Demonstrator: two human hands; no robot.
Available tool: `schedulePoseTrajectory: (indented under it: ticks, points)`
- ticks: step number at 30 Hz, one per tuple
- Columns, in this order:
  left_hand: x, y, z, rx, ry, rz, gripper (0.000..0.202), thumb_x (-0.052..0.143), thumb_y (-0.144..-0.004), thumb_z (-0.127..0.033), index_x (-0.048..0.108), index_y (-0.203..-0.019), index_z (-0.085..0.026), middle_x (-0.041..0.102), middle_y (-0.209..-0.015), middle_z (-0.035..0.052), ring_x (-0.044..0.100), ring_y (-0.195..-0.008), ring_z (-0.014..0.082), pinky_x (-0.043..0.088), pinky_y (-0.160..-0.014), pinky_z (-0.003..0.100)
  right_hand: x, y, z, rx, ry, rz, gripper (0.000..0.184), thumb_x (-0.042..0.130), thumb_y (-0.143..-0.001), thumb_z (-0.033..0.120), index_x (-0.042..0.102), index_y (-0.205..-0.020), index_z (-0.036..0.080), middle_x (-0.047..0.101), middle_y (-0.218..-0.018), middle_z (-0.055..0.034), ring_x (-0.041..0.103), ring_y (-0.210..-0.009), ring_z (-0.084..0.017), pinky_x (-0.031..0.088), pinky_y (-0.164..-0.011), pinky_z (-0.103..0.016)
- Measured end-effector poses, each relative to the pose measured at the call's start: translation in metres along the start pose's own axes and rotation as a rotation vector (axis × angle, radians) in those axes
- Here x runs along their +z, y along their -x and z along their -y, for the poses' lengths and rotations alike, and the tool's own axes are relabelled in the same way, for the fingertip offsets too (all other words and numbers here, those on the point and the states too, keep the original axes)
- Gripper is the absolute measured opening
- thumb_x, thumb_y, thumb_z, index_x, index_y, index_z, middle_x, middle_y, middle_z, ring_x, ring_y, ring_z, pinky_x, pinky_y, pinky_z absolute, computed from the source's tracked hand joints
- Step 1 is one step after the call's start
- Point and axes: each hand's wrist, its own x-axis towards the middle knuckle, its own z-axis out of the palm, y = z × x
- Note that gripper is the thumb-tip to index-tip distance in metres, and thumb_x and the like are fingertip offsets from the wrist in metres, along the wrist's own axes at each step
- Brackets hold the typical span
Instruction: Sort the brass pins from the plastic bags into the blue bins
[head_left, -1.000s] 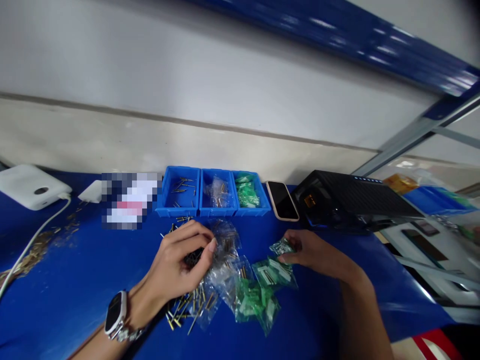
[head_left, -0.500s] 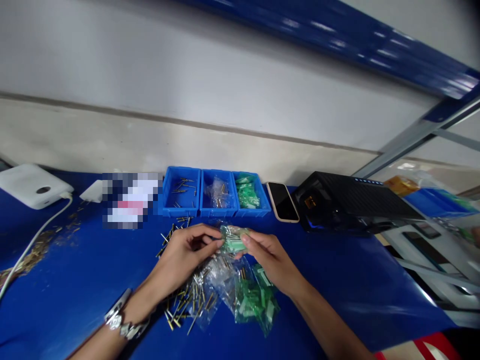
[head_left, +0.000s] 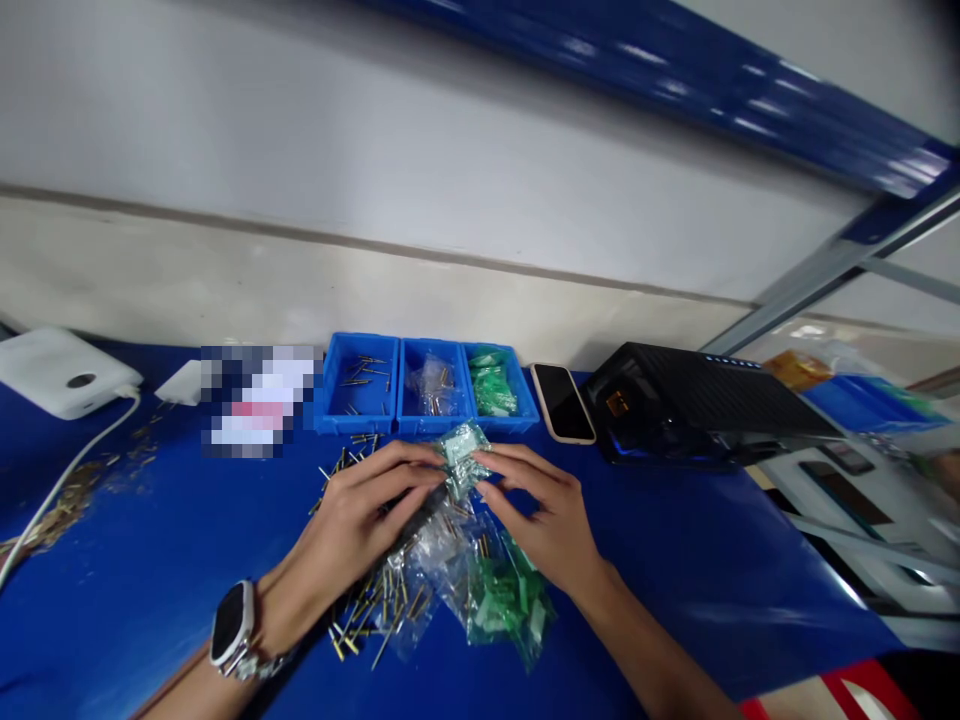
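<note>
Between my two hands is a small clear plastic bag [head_left: 463,455] with pale green pieces and thin metal parts in it. My left hand [head_left: 375,505] pinches its left edge with thumb and fingertips. On the other side, my right hand [head_left: 536,500] grips the right edge between fingers and thumb. Below the hands lie green bags [head_left: 510,600] and clear bags [head_left: 439,540] holding metal pins. Loose brass and silver pins [head_left: 367,605], which look like rivets, are scattered beside and under my left hand.
Behind the hands stand a blue bin with loose pins [head_left: 361,425], one with clear bags [head_left: 433,425] and one with green bags [head_left: 504,424]. A phone [head_left: 562,402] and a black box-like device [head_left: 705,400] sit to the right. A white power bank [head_left: 64,370] with a cable lies left.
The bag has turned and tilted up slightly between my hands. My left wrist has rolled, so the watch face now shows. My right fingers have moved to the bag's upper right edge.
</note>
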Motion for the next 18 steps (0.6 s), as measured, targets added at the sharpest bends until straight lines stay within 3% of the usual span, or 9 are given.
schedulePoseTrajectory:
  ticks: [2,4,5,7,9,11,13,16,18]
  points:
    - [0.000,-0.001,-0.001,-0.014,0.001,-0.020,0.019,0.059,-0.094,-0.013,0.068,-0.107,-0.023,0.067,-0.111,0.0038,0.065,-0.104,0.0143,0.054,-0.091,0.027,-0.001,-0.001,0.000,-0.051,0.023,-0.006,0.026,0.065,-0.089,0.018,0.073,-0.111,0.029,0.073,-0.101,-0.0019,0.068,-0.080,-0.016,0.057,-0.071,-0.029]
    - [0.000,-0.002,-0.003,-0.058,-0.002,-0.044,0.016,0.060,-0.093,-0.015,0.068,-0.105,-0.022,0.069,-0.107,0.0038,0.066,-0.099,0.0151,0.055,-0.087,0.028,-0.007,-0.003,0.001,0.010,0.021,0.047,0.010,0.067,-0.088,0.022,0.075,-0.093,0.024,0.071,-0.080,-0.0008,0.064,-0.067,-0.014,0.054,-0.063,-0.028]
    - [0.000,-0.003,-0.004,-0.085,-0.003,-0.053,0.015,0.060,-0.093,-0.016,0.068,-0.104,-0.022,0.070,-0.105,0.0039,0.067,-0.096,0.0155,0.055,-0.086,0.029,-0.011,-0.005,0.002,0.090,-0.010,0.110,0.009,0.067,-0.088,0.025,0.074,-0.083,0.023,0.067,-0.069,0.0006,0.060,-0.060,-0.013,0.051,-0.058,-0.026]
    - [0.000,-0.005,-0.006,-0.133,-0.002,-0.072,0.013,0.060,-0.092,-0.018,0.069,-0.101,-0.021,0.070,-0.102,0.0041,0.067,-0.092,0.0160,0.056,-0.082,0.030,-0.021,-0.008,0.001,0.325,-0.154,0.269,0.023,0.068,-0.088,0.031,0.066,-0.068,0.020,0.058,-0.054,0.0035,0.052,-0.047,-0.010,0.043,-0.046,-0.022]
    - [-0.001,-0.006,-0.007,-0.151,0.002,-0.085,0.011,0.059,-0.092,-0.019,0.069,-0.098,-0.021,0.070,-0.101,0.0042,0.067,-0.089,0.0159,0.055,-0.079,0.030,-0.030,-0.013,-0.001,0.545,-0.390,0.334,0.029,0.069,-0.087,0.036,0.062,-0.065,0.019,0.053,-0.048,0.0055,0.049,-0.039,-0.008,0.038,-0.038,-0.020]
    - [0.000,-0.007,-0.008,-0.151,0.003,-0.089,0.011,0.059,-0.092,-0.020,0.069,-0.095,-0.020,0.070,-0.100,0.0042,0.067,-0.089,0.0159,0.055,-0.078,0.029,-0.036,-0.018,-0.003,0.649,-0.588,0.157,0.026,0.070,-0.086,0.041,0.065,-0.073,0.019,0.061,-0.055,0.0023,0.059,-0.044,-0.011,0.042,-0.037,-0.019]
    - [0.000,-0.007,-0.008,-0.145,-0.002,-0.091,0.010,0.059,-0.092,-0.019,0.069,-0.093,-0.020,0.069,-0.100,0.0042,0.067,-0.090,0.0158,0.053,-0.079,0.029,-0.038,-0.022,-0.005,0.684,-0.692,-0.001,0.025,0.071,-0.084,0.042,0.070,-0.093,0.018,0.074,-0.085,-0.0069,0.073,-0.067,-0.020,0.053,-0.044,-0.023]
    - [0.000,-0.006,-0.007,-0.140,-0.006,-0.097,0.009,0.060,-0.091,-0.019,0.069,-0.091,-0.020,0.068,-0.100,0.0039,0.066,-0.090,0.0153,0.052,-0.080,0.029,-0.037,-0.024,-0.004,0.685,-0.731,-0.002,0.045,0.072,-0.083,0.040,0.064,-0.123,0.021,0.063,-0.133,-0.0141,0.073,-0.096,-0.029,0.061,-0.056,-0.031]
    - [0.000,-0.006,-0.007,-0.141,-0.005,-0.094,0.009,0.060,-0.091,-0.018,0.069,-0.091,-0.020,0.068,-0.100,0.0039,0.066,-0.090,0.0151,0.052,-0.079,0.029,-0.036,-0.023,-0.004,0.651,-0.692,0.023,0.048,0.070,-0.084,0.041,0.062,-0.127,0.022,0.061,-0.136,-0.0145,0.073,-0.096,-0.029,0.060,-0.055,-0.032]
